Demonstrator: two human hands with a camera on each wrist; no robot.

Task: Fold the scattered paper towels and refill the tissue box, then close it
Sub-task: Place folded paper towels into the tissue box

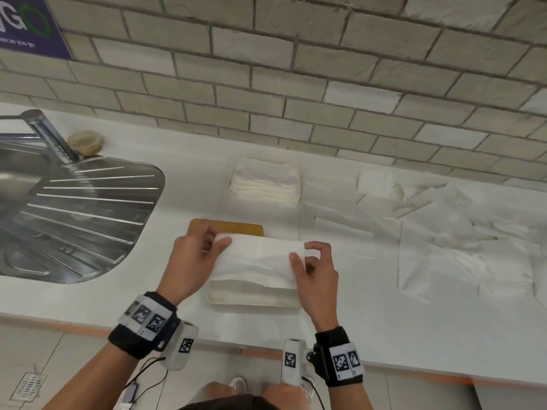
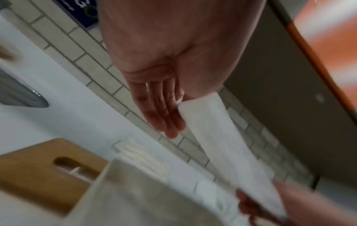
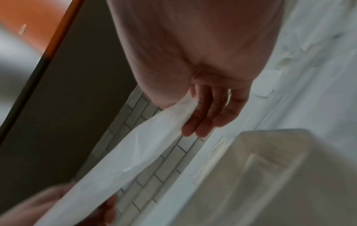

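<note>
Both hands hold a folded white paper towel [image 1: 260,255] stretched level above the open white tissue box [image 1: 254,297] at the counter's front. My left hand [image 1: 204,250] pinches the towel's left end [image 2: 195,116] between thumb and fingers. My right hand [image 1: 307,258] pinches the right end [image 3: 183,107] the same way. The box's wooden lid [image 1: 228,227], with its slot [image 2: 75,166], lies flat just behind the box. A stack of folded towels [image 1: 266,180] sits further back. Unfolded towels [image 1: 444,229] are scattered to the right.
A steel sink drainboard [image 1: 74,208] and tap [image 1: 50,134] fill the left of the white counter [image 1: 177,306]. A small round lid [image 1: 85,140] sits by the tap. A brick-tile wall [image 1: 296,69] backs the counter.
</note>
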